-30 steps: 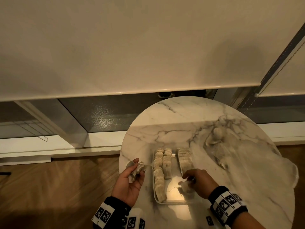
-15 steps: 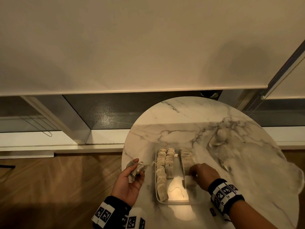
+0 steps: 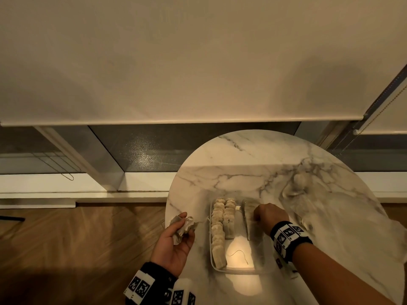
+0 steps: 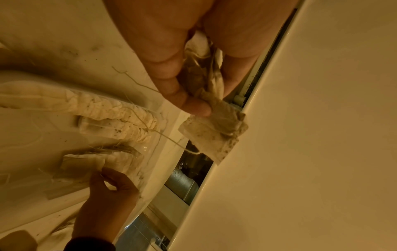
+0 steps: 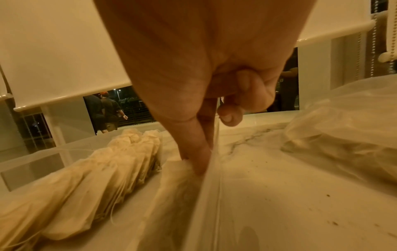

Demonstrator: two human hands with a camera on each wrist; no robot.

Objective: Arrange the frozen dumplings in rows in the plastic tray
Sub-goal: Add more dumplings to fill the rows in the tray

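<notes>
Pressing a dumpling (image 5: pixel 180 171) against the tray wall (image 5: pixel 211 178) w/ straight fingertips (image 5: pixel 200 163), right hand (image 3: pixel 269 214) squares row 3; left hand (image 3: pixel 174 245) grip holds spare dumplings (image 3: pixel 184 225) ready, prob. next in.

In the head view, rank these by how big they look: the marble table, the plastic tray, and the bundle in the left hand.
Largest to smallest, as they look in the head view:
1. marble table
2. plastic tray
3. bundle gripped by the left hand

The differences are large, so nearness to the camera leaves the order sure.
</notes>
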